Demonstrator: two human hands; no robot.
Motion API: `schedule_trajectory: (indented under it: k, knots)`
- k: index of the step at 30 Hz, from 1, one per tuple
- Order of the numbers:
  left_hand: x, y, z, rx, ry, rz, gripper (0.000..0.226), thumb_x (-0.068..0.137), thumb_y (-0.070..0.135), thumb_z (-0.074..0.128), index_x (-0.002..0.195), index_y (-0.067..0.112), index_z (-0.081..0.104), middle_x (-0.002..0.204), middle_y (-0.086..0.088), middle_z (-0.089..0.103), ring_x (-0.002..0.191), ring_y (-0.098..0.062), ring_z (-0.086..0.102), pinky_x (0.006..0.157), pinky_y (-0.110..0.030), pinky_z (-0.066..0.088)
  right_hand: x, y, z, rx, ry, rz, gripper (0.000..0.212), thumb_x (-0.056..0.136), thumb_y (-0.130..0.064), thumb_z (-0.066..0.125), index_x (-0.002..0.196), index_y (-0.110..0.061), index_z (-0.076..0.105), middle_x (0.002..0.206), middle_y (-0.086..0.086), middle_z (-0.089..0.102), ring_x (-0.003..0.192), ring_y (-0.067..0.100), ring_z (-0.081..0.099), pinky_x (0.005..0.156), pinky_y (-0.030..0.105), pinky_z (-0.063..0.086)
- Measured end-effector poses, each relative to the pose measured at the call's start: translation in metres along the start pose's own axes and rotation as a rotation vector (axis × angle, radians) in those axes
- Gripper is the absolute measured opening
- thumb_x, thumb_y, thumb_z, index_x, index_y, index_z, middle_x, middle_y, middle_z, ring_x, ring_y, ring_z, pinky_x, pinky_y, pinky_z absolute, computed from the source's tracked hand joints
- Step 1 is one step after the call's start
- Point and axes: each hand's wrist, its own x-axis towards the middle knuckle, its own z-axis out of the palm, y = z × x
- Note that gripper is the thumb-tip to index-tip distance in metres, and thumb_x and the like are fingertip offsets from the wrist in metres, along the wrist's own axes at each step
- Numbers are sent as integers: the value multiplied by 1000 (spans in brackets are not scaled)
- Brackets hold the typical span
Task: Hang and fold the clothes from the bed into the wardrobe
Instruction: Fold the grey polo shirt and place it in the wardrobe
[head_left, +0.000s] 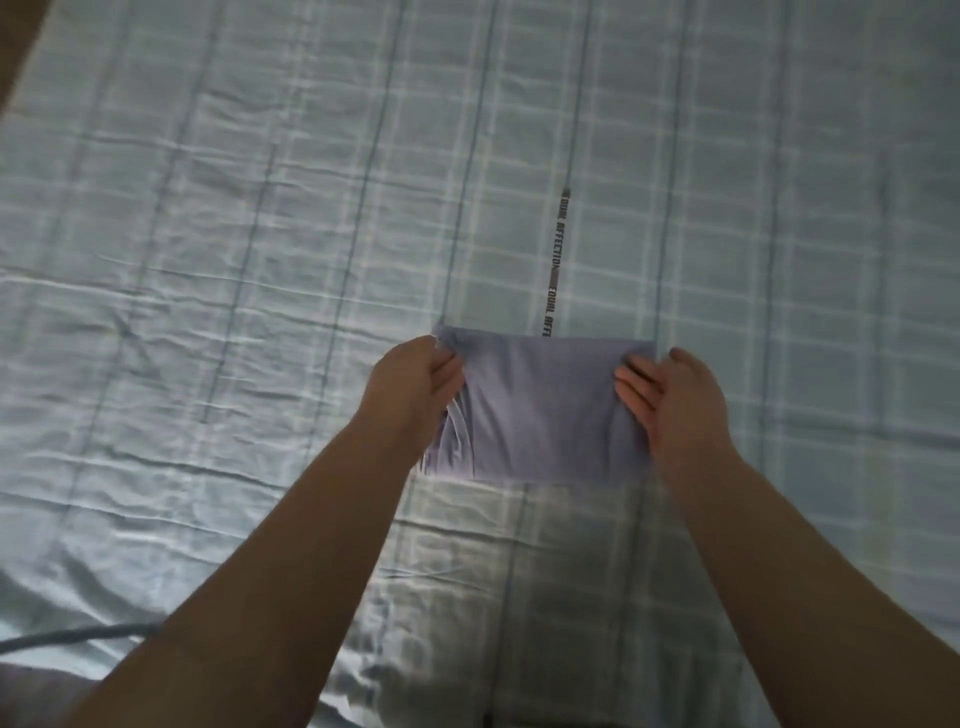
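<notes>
Where a checked bedsheet (260, 260) lay spread, a person's left hand (415, 384) and right hand (675, 400) gripped opposite edges of a folded lilac garment (540, 410), fingers curled.

Left hand (415, 379) and right hand (675, 395) grip a folded lilac garment (540, 410) on the checked bedsheet (260, 260)

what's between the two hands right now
In the head view, the folded lilac garment fills the stretch between left hand and right hand.
</notes>
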Motion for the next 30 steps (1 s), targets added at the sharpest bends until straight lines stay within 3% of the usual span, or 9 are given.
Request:
schedule_trajectory:
  k: [2,4,6,8,12,21,25,28,30]
  knots:
    - [-4,-16,3,384,47,291,18,94,1,53,101,14,63,92,4,64,92,-14,61,87,-20,48,-8,12,-4,-458,53,-365,41,100,-22,46,141,-24,44,131,7,63,112,20,63,105,41,47]
    - [-16,-35,-1,923,40,769,32,91,4,50,119,16,61,109,12,64,106,-6,60,98,-11,40,-22,27,-13,-1038,-67,-785,46,99,-21,45,144,-17,44,144,8,53,132,24,48,116,39,33]
    - [-10,-60,-12,1385,-119,1092,49,93,16,45,141,8,49,144,-6,52,139,-21,41,118,-34,28,-24,43,-17,-1418,-208,-1079,53,98,-24,43,148,-6,40,153,17,39,143,32,34,118,46,27]
    - [2,-80,-23,1664,-201,1145,59,99,32,38,153,9,33,159,-14,32,151,-29,20,122,-49,17,-18,60,-20,-1595,-244,-1107,59,100,-31,38,151,-5,33,159,18,29,148,35,24,118,53,25]
    - [28,-95,-42,1855,-165,1134,63,102,48,33,157,17,26,162,-14,24,152,-30,17,122,-50,15,2,73,-32,-1708,-173,-960,66,100,-43,32,156,-9,22,162,13,21,150,31,20,119,52,22]
    - [40,-83,-62,1920,-197,1024,65,102,50,21,159,21,11,165,-8,16,154,-23,8,123,-48,12,12,72,-39,-1631,-210,-905,69,98,-45,32,157,-12,18,164,8,17,151,25,15,121,48,17]
    - [23,-73,-53,1514,-39,1070,52,98,32,46,147,17,42,157,-12,33,147,-30,27,117,-48,27,-3,53,-36,-1139,-57,-825,52,94,-24,51,144,-10,44,156,11,34,144,25,29,120,35,21]
    - [10,-63,-43,1102,221,713,50,91,27,62,135,9,47,139,-18,44,128,-37,43,98,-40,38,-10,40,-33,-870,183,-510,39,95,-24,57,131,-11,49,132,8,53,119,21,51,100,30,39]
    - [11,-55,-34,1100,307,458,52,92,40,60,126,2,49,127,-21,51,120,-40,47,94,-43,40,-7,38,-31,-909,214,-342,29,94,-36,55,108,-11,55,104,8,63,96,28,62,77,30,44]
